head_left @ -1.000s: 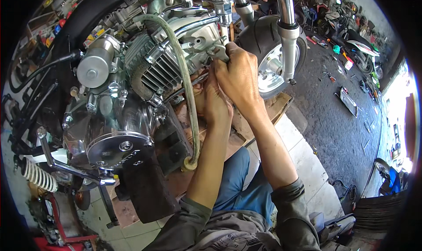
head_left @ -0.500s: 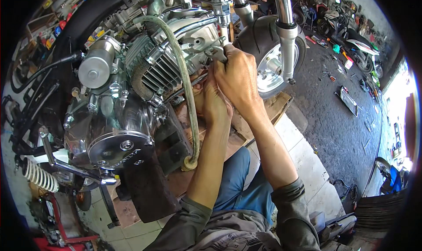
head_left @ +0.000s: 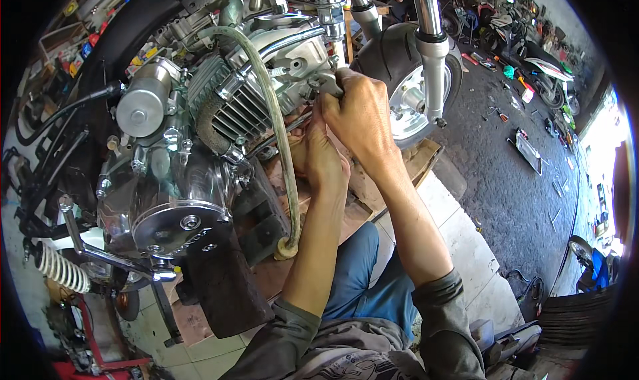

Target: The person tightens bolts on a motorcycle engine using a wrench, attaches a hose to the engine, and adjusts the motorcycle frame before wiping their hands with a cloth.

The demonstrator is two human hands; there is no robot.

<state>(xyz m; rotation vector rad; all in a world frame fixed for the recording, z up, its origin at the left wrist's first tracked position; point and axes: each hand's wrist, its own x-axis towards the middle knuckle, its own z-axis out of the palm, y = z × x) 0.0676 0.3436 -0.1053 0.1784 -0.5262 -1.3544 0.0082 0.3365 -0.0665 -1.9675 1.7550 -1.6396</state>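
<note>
**Barely any change at the engine (head_left: pixel 193 173)**

Engine shifts only a hair in view; front wheel (head_left: pixel 407 90) stands beyond it. Cylinder head (head_left: pixel 309 50) is where both hands stay. Pale hose (head_left: pixel 284 147) hangs across the engine. Right hand (head_left: pixel 365 117) stays closed narrow by the head's front. Left hand (head_left: pixel 324 157) stays just below it, touching or nearly; fingers mostly hidden, can't tell what it holds. Small grey metal piece (head_left: pixel 329 85) looks pinched in the right hand, beside the head; contact point hidden. Meaning: same spot being worked, nothing released, no visible progress.
</note>
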